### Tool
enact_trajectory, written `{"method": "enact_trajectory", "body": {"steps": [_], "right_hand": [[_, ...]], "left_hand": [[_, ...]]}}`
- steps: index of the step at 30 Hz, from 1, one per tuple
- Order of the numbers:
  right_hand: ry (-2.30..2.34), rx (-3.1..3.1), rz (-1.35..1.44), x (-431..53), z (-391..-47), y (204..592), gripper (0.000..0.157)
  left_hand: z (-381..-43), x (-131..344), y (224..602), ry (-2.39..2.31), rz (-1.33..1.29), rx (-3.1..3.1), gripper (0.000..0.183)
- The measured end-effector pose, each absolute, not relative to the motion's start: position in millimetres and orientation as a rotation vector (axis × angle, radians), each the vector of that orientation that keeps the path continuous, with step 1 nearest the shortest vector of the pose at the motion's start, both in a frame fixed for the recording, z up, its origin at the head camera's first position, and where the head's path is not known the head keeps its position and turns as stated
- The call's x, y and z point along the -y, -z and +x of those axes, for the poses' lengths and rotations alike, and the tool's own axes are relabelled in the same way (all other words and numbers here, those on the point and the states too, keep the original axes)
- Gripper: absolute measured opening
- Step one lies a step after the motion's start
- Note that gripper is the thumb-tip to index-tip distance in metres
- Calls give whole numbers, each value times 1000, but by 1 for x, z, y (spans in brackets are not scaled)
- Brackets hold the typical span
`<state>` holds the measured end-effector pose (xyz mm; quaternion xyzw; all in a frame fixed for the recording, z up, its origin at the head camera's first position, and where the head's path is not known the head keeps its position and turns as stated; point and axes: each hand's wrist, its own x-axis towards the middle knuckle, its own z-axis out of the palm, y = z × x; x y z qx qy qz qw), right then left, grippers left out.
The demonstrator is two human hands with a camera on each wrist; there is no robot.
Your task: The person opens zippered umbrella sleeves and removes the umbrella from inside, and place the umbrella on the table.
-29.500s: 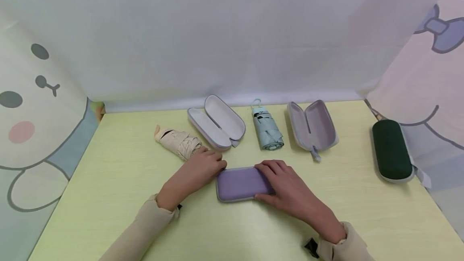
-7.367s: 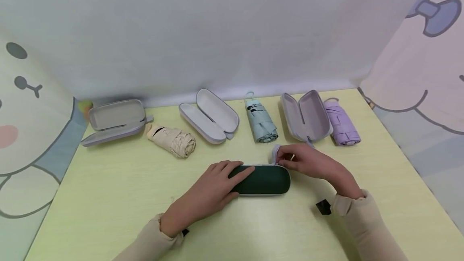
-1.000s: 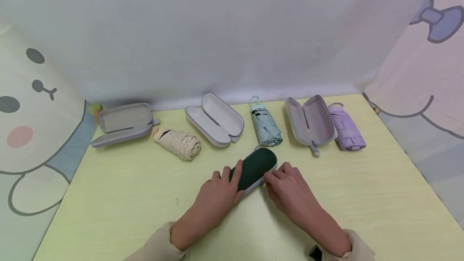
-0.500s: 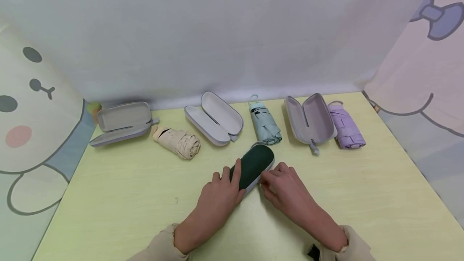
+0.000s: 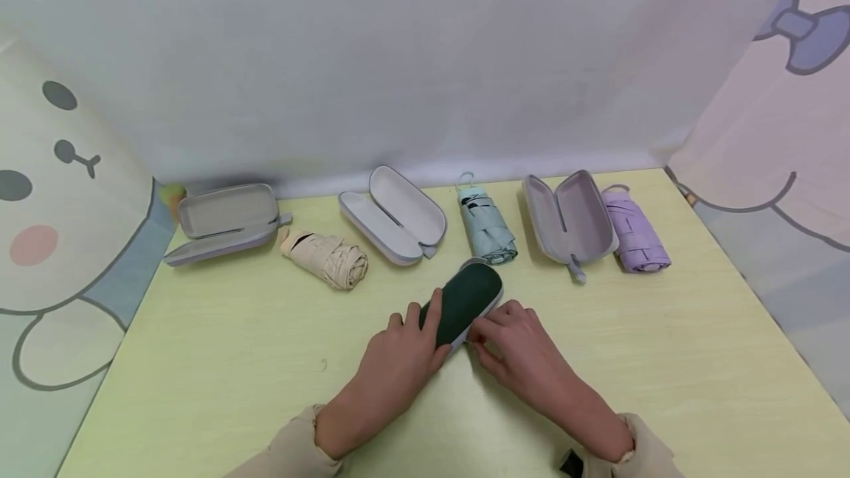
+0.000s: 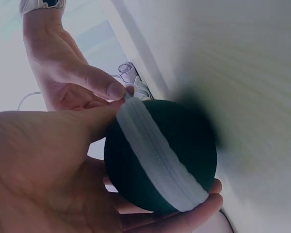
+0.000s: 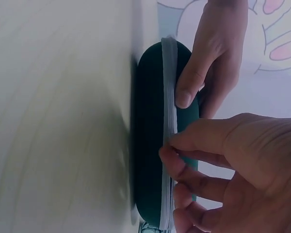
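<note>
A dark green hard zip case (image 5: 468, 301) with a pale zipper band lies slantwise on the table, its lid down. My left hand (image 5: 398, 360) grips its near end, thumb on one side and fingers round the other; the left wrist view shows the rounded end and zipper band (image 6: 155, 155). At the case's right side, my right hand (image 5: 521, 345) pinches the zipper pull between thumb and forefinger, partway along the band in the right wrist view. The pull itself is mostly hidden by the fingertips (image 7: 169, 151).
Along the back stand three opened cases: a purple-backed one (image 5: 229, 220), a pale one (image 5: 395, 216) and a mauve-grey one (image 5: 571, 220). Between and beside them lie folded umbrellas: beige (image 5: 325, 260), light blue (image 5: 488, 227) and purple (image 5: 634, 231).
Since the oldest frame, the purple case has moved back left, opened; a purple umbrella lies at right; the green case came to the middle. Lately my right hand slid nearer along the zipper.
</note>
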<state>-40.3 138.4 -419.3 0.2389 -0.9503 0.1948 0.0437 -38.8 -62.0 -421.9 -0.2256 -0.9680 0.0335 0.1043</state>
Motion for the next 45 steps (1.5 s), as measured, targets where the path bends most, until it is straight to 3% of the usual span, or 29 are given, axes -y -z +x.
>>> {"method": "enact_trajectory", "body": {"steps": [11,22,29,35,42,45], "right_hand": [[-572,2931,743,-144,-46,424,19],[-625,2896,781,-154,-58,427,19],[-616,2824,844,-162,-67,429,19],[-605,2818,847,-163,-71,429,19],[-576,2852,777,-163,-73,428,18],[-577,2882,760,-164,-73,429,17]], "left_hand": [[-35,66,414,63,-692,3007,77],[-27,68,396,112,-828,3116,62],[-21,69,390,107,-997,3184,82],[-19,67,388,91,-1113,3145,81],[-34,75,389,8,-1263,2908,62],[-55,83,387,22,-1396,2815,63]]}}
